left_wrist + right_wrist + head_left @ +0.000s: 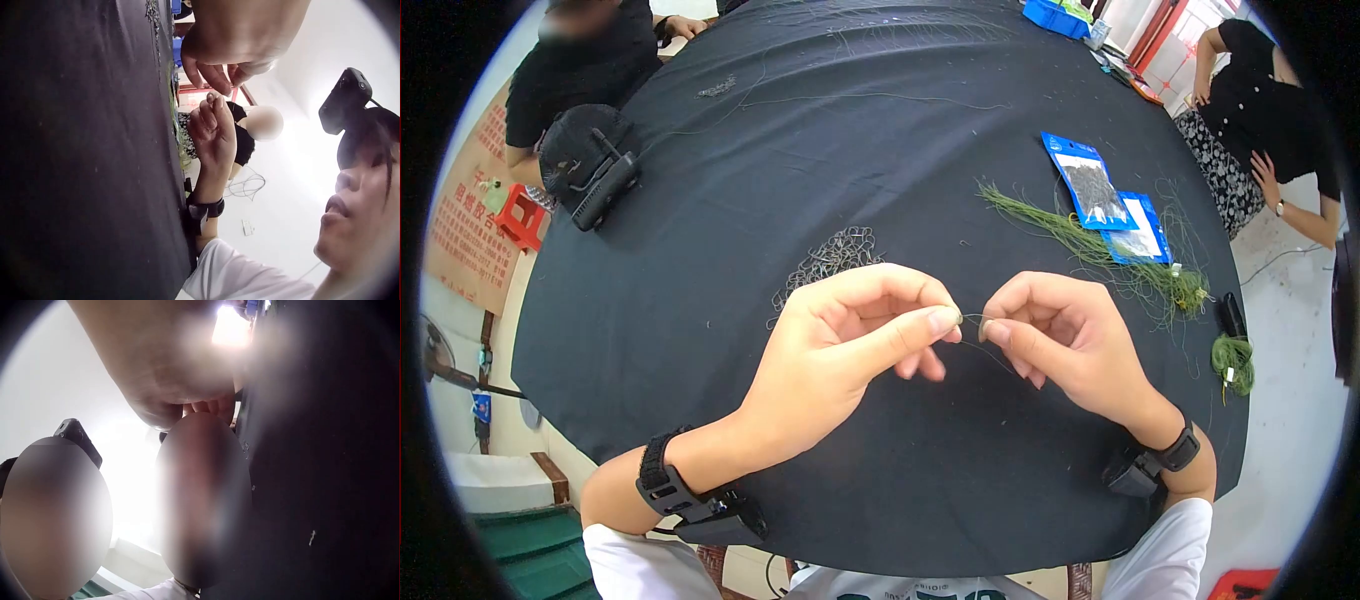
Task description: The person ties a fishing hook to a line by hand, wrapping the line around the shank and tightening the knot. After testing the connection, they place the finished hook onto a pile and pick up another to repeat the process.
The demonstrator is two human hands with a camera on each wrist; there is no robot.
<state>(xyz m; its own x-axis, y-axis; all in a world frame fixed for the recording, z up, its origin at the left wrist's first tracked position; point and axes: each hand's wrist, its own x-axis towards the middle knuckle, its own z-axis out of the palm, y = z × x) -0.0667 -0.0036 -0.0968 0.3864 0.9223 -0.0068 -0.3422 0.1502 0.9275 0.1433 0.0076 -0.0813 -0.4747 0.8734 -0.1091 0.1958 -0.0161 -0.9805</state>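
Observation:
A thin line (973, 316) spans the small gap between my two hands, over the middle of the dark tabletop. My left hand (840, 335) pinches it between thumb and index fingertip, the other fingers loosely bent. Facing it, my right hand (1080, 335) pinches the line between thumb and index finger too, with a loose end curving below. I cannot tell whether a small piece is also inside the left fingertips. Just beyond the left hand lies a pile of bent dark metal pieces that look like fish hooks (840, 258). The right wrist view is largely blurred.
Blue packets (1090, 182) overlap a long bundle of green line (1050, 220) at the right. A smaller green coil (1232, 362) lies at the right edge. A black cap (585, 150) rests at the left. One person stands right; another is far left. A blue basket (1057, 18) stands far back.

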